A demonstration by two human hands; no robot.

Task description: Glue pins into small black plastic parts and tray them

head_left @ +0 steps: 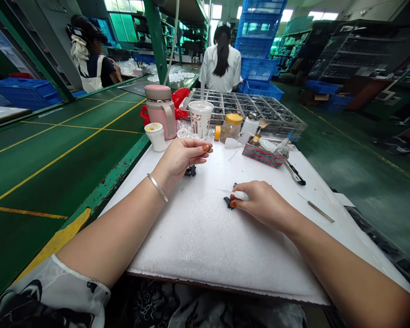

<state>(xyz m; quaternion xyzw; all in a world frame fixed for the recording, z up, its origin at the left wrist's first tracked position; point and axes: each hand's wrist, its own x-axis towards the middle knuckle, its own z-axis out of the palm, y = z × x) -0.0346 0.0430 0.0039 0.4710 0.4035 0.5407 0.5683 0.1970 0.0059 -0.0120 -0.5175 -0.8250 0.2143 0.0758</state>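
My left hand [187,157] is raised over the white work surface [198,246], thumb and fingers closed on a tiny dark piece [209,148] at their tips. Below it lies a small heap of black parts [190,171]. Further right, my right hand [256,200] is wrapped round a small white bottle [241,196] whose thin needle tip points left. A black part [228,202] lies by the fingertips of that hand, and a few more dark bits [235,185] sit just behind them.
Behind stand a pink flask [160,111], a white tub [156,136], a paper cup [201,119], jars and a patterned box [266,154]. A cutter [295,174] and a needle tool [320,212] lie right. Two people sit beyond; a green conveyor [54,155] runs left.
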